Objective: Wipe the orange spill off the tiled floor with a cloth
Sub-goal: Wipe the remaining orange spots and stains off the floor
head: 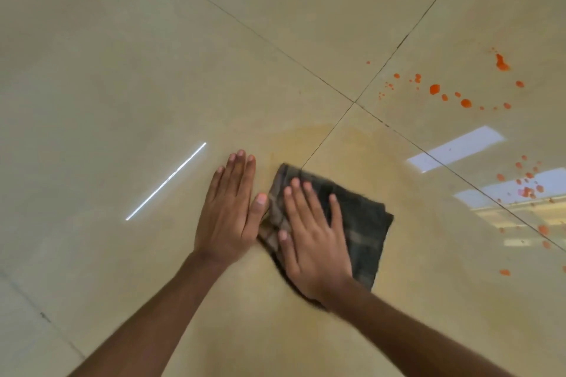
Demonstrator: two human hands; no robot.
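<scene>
The glossy beige tiled floor bears a faint orange smear around the dark checked folded cloth, pressed under the flat-fingered right hand, the left hand lying flat just left of it, bright orange droplets well to its right.

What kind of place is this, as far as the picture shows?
Likely indoors, though which room I cannot tell: a glossy tiled floor, a strip light's reflection and a window's reflection on the tiles.

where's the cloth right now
In the head view the cloth lies on the floor just right of centre, under the flat right hand, with the left hand close beside it.
</scene>
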